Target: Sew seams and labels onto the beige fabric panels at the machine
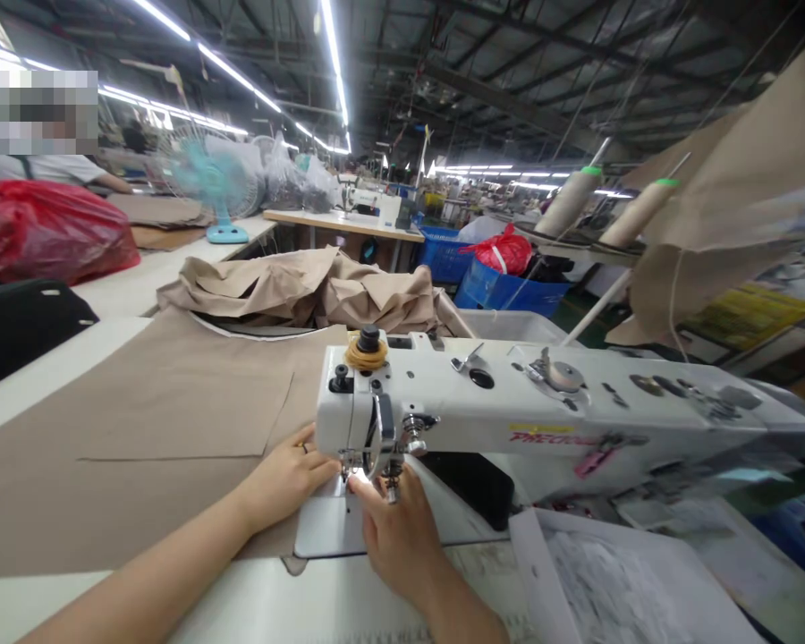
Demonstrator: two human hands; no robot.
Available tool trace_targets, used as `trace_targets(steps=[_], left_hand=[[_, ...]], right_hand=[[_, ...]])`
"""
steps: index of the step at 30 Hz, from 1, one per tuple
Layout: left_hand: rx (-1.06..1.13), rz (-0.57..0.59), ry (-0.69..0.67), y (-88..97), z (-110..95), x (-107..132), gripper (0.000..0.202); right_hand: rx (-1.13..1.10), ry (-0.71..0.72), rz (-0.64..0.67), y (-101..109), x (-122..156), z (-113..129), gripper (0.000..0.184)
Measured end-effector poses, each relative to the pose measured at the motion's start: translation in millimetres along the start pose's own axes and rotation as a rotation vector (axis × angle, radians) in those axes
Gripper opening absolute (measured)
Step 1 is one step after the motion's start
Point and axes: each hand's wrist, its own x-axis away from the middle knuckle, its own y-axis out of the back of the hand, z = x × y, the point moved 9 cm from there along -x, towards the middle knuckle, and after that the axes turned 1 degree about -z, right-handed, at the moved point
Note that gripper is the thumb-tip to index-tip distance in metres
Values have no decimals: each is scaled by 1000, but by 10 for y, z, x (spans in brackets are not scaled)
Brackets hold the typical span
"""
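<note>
Beige fabric (194, 420) lies spread to the left of the white sewing machine (483, 394) and reaches under its head. My left hand (292, 478), with a ring on one finger, rests on the fabric, fingers stretched flat toward the presser foot (346, 470). On the other side of the needle area, my right hand (402, 528) lies with one digit reaching to the lit spot by the foot. Its other fingers extend under the machine arm, partly hidden behind the thread tension parts. The metal needle plate (328, 528) shows between my hands.
Crumpled beige fabric (309, 286) is heaped behind the machine. A white box (617, 572) stands at the right front, and thread cones (570, 201) rise behind the arm. A blue fan (218, 179) and red bag (46, 233) are left, near a person's arm. A dark flat object (473, 487) lies under the arm.
</note>
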Motion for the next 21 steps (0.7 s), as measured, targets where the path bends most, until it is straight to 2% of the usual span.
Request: trace_targets(steps=[5, 9, 12, 13, 15, 16, 18, 19, 21], left_hand=[[-11, -41, -13, 52, -17, -25, 40], [10, 10, 7, -10, -103, -9, 39], [63, 112, 91, -33, 25, -10, 34], [81, 165, 136, -29, 137, 17, 32], [79, 269, 303, 17, 513, 169, 29], [49, 309, 434, 66, 767, 308, 34], [-39, 422, 760, 166, 1279, 731, 53], [-62, 492, 859, 199, 1430, 943, 61], [-84, 590, 976, 266, 1527, 1282, 75]], right_hand=[[-17, -20, 39, -28, -1, -16, 40], [-31, -19, 51, -15, -24, -13, 38], [-34, -22, 70, -24, -31, -19, 40], [-35, -22, 71, -24, -29, -20, 40], [-37, -19, 67, -20, -22, -17, 41], [-37, -17, 62, -17, -17, -15, 41], [-41, -10, 49, -15, -11, -18, 40], [-47, 0, 39, -14, -11, -21, 39], [-58, 31, 6, 1, -16, -26, 35]])
